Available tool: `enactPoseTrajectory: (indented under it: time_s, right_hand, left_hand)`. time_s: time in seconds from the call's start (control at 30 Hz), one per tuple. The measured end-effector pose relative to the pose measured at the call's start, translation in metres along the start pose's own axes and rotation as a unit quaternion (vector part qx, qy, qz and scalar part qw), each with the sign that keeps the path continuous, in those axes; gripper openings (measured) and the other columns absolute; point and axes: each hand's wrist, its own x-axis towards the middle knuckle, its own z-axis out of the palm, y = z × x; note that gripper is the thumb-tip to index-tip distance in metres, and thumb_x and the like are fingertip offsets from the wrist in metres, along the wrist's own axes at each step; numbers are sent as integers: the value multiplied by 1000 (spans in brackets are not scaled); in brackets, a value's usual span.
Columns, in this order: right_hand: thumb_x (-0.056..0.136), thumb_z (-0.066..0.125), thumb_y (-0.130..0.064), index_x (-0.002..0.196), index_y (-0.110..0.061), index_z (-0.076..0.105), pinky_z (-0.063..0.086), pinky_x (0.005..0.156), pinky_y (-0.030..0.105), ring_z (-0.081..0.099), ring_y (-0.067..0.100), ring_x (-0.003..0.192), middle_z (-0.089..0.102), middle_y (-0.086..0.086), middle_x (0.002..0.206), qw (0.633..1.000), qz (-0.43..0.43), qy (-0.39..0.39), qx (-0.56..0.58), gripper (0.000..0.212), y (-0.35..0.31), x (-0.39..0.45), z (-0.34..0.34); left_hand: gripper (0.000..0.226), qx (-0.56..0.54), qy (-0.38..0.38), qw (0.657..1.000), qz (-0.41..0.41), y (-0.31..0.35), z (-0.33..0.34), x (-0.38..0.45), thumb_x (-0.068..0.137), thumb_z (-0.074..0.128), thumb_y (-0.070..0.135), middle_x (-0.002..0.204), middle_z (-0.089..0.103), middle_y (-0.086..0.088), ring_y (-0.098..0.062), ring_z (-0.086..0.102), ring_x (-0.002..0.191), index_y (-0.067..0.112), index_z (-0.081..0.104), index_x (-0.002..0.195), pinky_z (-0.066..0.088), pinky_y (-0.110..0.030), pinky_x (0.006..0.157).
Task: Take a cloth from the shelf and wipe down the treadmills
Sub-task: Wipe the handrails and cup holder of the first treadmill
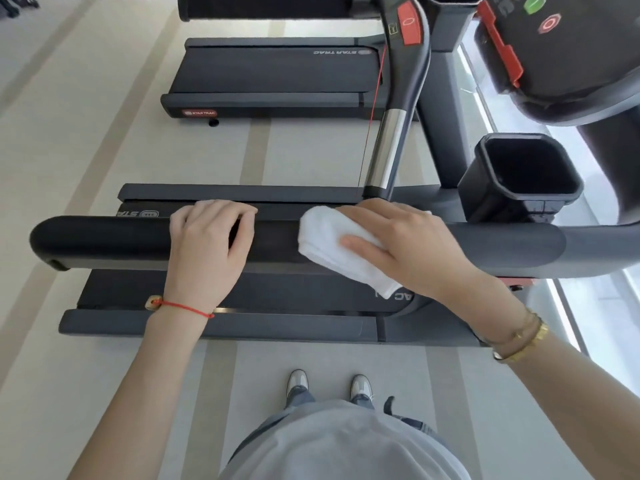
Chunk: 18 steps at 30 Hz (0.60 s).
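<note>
A black padded handrail point(104, 239) of the near treadmill runs across the middle of the head view. My left hand point(207, 247) wraps over the rail, fingers curled around its far side. To its right, my right hand point(405, 247) presses a folded white cloth point(329, 240) flat onto the same rail, thumb on top of the cloth. Below the rail lies the near treadmill's dark belt deck point(277, 292). A second treadmill point(277, 74) stands farther off, parallel to the first.
A black cup holder point(526, 174) and the console point(571, 46) with a red safety clip sit at the upper right. A chrome and grey upright handle point(391, 133) rises behind the rail. Pale floor surrounds the machines; my shoes point(329, 384) stand beside the deck.
</note>
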Motion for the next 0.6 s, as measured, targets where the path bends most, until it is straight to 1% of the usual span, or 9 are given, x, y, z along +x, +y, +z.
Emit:
enactPoseTrajectory:
  time_s: [0.1, 0.17, 0.23, 0.3, 0.37, 0.43, 0.5, 0.6]
  right_hand:
    - [95, 24, -59, 125, -36, 57, 44, 62, 29, 61, 16, 94, 64, -12, 109, 1000, 16, 1, -25, 51, -9, 8, 2]
    - [93, 20, -62, 122, -35, 58, 45, 61, 33, 63, 20, 85, 64, -9, 99, 999, 20, -19, -27, 55, -26, 27, 8]
    - [92, 19, -64, 117, -33, 59, 38, 59, 31, 61, 23, 76, 63, -6, 92, 999, 2, -47, -23, 57, -45, 52, 17]
    - [94, 20, -65, 111, -31, 59, 33, 61, 30, 59, 23, 74, 63, -5, 89, 997, -11, -75, -17, 54, -59, 72, 24]
    - [94, 21, -64, 113, -32, 58, 33, 62, 30, 61, 23, 79, 63, -6, 94, 997, -8, -77, -2, 53, -62, 73, 27]
    - [93, 21, -64, 126, -36, 54, 36, 64, 29, 62, 20, 90, 63, -10, 108, 998, -13, -54, 10, 54, -55, 60, 23]
    - [92, 21, -65, 132, -39, 50, 38, 65, 28, 61, 15, 98, 60, -14, 117, 999, -16, -46, 23, 56, -48, 45, 17]
    - [90, 20, -66, 130, -39, 51, 38, 65, 28, 61, 14, 96, 60, -15, 117, 998, 4, -52, 26, 58, -43, 41, 13]
  left_hand:
    - [29, 5, 1, 1000, 5, -14, -3, 0, 102, 41, 25, 101, 70, 6, -20, 62, 99, 18, 69, 99, 34, -41, 99]
    - [28, 8, 5, 1000, 7, -22, -4, -1, 101, 42, 26, 100, 70, 7, -20, 62, 97, 18, 69, 99, 34, -41, 98]
    - [27, 11, 9, 1000, 9, -29, -6, -2, 101, 43, 24, 98, 71, 6, -20, 63, 95, 17, 69, 97, 35, -41, 96]
    - [28, 13, 16, 1000, 13, -35, -6, -4, 101, 41, 21, 93, 71, 2, -22, 63, 90, 13, 68, 94, 36, -42, 93]
    - [29, 10, 21, 1000, 18, -41, -7, -4, 101, 40, 18, 90, 70, 2, -22, 63, 87, 13, 67, 92, 36, -40, 91]
    - [29, 10, 22, 999, 24, -43, -6, -3, 102, 41, 18, 92, 70, 7, -18, 63, 89, 17, 68, 93, 35, -38, 92]
    - [30, 7, 22, 999, 27, -45, -5, -3, 103, 41, 19, 96, 71, 9, -16, 63, 92, 20, 69, 95, 34, -37, 94]
    - [30, 2, 28, 999, 26, -45, -3, -2, 103, 41, 20, 97, 72, 9, -16, 64, 92, 20, 70, 94, 35, -37, 94]
